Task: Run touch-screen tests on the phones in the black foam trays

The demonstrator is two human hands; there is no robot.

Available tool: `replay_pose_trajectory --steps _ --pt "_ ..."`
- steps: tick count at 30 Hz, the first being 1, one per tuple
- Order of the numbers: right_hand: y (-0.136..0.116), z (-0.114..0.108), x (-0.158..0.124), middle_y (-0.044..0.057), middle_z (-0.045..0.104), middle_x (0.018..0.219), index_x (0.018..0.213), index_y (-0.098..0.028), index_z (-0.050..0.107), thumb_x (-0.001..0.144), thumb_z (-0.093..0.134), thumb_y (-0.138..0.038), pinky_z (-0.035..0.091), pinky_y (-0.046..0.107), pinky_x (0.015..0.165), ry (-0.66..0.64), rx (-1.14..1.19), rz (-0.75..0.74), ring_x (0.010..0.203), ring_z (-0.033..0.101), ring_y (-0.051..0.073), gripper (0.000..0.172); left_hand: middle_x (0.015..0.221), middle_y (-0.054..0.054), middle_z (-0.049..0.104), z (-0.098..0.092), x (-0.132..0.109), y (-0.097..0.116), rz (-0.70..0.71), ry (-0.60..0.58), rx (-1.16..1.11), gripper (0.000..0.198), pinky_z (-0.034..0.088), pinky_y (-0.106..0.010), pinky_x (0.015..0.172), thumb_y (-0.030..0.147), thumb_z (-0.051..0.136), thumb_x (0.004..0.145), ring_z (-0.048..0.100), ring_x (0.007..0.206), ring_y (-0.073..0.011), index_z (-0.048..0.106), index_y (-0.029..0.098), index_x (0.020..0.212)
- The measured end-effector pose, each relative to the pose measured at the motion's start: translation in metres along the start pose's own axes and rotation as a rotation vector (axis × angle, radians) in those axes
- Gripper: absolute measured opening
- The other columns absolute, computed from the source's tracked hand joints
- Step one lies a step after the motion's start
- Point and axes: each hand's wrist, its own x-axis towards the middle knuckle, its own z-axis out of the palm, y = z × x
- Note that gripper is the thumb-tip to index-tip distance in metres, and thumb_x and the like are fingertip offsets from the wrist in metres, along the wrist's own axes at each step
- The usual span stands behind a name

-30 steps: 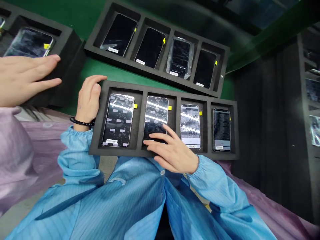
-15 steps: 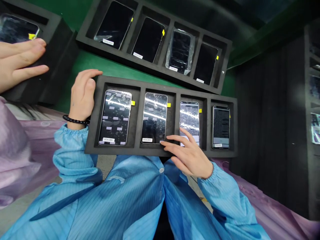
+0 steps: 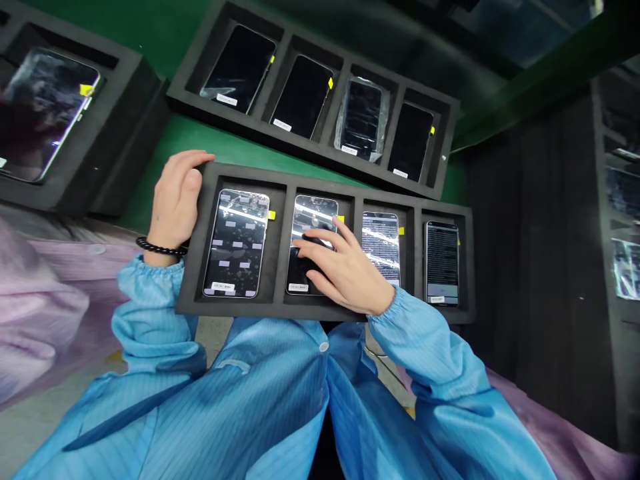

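Observation:
A black foam tray [image 3: 281,267] lies in front of me, with a smartphone in each compartment. My left hand [image 3: 176,200] grips its left end, fingers bent along the upper corner. Over the second smartphone [image 3: 313,208] from the left is my right hand [image 3: 347,270], fingers spread, fingertips at the screen; contact is hard to tell. The leftmost smartphone [image 3: 239,247] shows pale rectangles on a dark screen. Dense lines of text fill the third smartphone [image 3: 381,247], partly behind my hand, and the rightmost smartphone [image 3: 443,260]. Yellow tabs stick out beside the phones.
Behind stands another black tray [image 3: 300,147] of phones with dark screens, one wrapped in clear film. Stacked trays [image 3: 120,133] at the left hold a film-covered phone [image 3: 50,113]. The table [image 3: 200,137] is green. People in pink clothing [image 3: 45,300] are on both sides.
My right hand has moved left and up, from between the second and third phones to over the second screen. The other person's hand at the left has gone out of view.

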Motion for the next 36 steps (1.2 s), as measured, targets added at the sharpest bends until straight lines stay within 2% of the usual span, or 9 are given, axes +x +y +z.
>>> replay_pose_trajectory --steps 4,10,14,18,22,26,31,36 --pt "0.004 -0.003 -0.003 0.008 0.064 0.143 0.124 -0.017 0.061 0.104 0.043 -0.029 0.021 0.066 0.128 0.046 -0.064 0.092 0.137 0.051 0.030 0.029 0.136 -0.007 0.064 -0.001 0.001 0.000 -0.010 -0.008 -0.004 0.053 0.041 -0.043 0.117 0.055 0.030 0.105 0.055 0.132 -0.0234 0.065 0.022 0.127" --pt "0.001 -0.005 -0.018 0.003 0.074 0.126 0.115 -0.020 0.063 0.102 0.044 -0.023 0.021 0.060 0.129 0.078 -0.055 0.025 0.130 0.057 0.026 0.023 0.138 -0.006 0.063 -0.002 0.001 0.002 -0.021 -0.019 -0.002 0.053 0.040 -0.044 0.118 0.056 0.030 0.105 0.054 0.133 -0.0237 0.065 0.023 0.127" --pt "0.000 -0.009 -0.023 0.004 0.074 0.126 0.115 -0.021 0.062 0.102 0.043 -0.022 0.028 0.058 0.126 0.121 -0.053 0.078 0.128 0.059 0.025 0.022 0.137 -0.008 0.063 -0.002 0.001 0.002 -0.011 -0.018 -0.005 0.054 0.041 -0.044 0.118 0.055 0.029 0.105 0.055 0.133 -0.0241 0.065 0.021 0.127" --pt "0.001 -0.015 -0.015 0.004 0.074 0.125 0.116 -0.022 0.061 0.102 0.043 -0.022 0.029 0.057 0.125 0.132 -0.061 0.087 0.127 0.059 0.025 0.022 0.137 -0.008 0.063 0.000 0.002 0.004 -0.020 -0.010 -0.016 0.053 0.040 -0.042 0.118 0.054 0.030 0.105 0.055 0.133 -0.0237 0.065 0.022 0.126" --pt "0.002 -0.017 0.010 0.005 0.074 0.119 0.116 -0.022 0.060 0.103 0.042 -0.022 0.031 0.058 0.125 0.121 -0.033 0.065 0.123 0.061 0.025 0.023 0.134 -0.010 0.065 0.001 0.003 0.003 -0.038 -0.014 -0.030 0.056 0.042 -0.043 0.116 0.055 0.028 0.105 0.056 0.130 -0.0247 0.066 0.019 0.123" --pt "0.000 -0.012 0.054 0.008 0.071 0.124 0.128 -0.019 0.054 0.101 0.040 -0.019 0.027 0.058 0.127 0.062 0.037 0.015 0.132 0.054 0.026 0.030 0.129 -0.010 0.068 0.002 0.005 0.000 -0.042 -0.012 -0.024 0.055 0.043 -0.041 0.113 0.054 0.026 0.105 0.059 0.126 -0.0236 0.067 0.020 0.120" --pt "-0.003 0.002 0.109 0.008 0.068 0.128 0.127 -0.017 0.051 0.097 0.038 -0.013 0.020 0.055 0.131 -0.012 0.063 -0.090 0.139 0.046 0.025 0.033 0.129 -0.007 0.068 0.001 0.005 -0.002 -0.050 -0.021 -0.025 0.049 0.043 -0.037 0.115 0.048 0.027 0.105 0.058 0.128 -0.0212 0.066 0.024 0.121" --pt "-0.004 0.011 0.125 0.008 0.069 0.127 0.127 -0.016 0.051 0.096 0.036 -0.013 0.018 0.059 0.130 -0.027 0.001 -0.134 0.140 0.046 0.027 0.034 0.132 -0.007 0.067 0.001 0.004 -0.002 -0.073 -0.045 -0.033 0.048 0.041 -0.038 0.117 0.043 0.026 0.105 0.057 0.129 -0.0213 0.065 0.024 0.124"
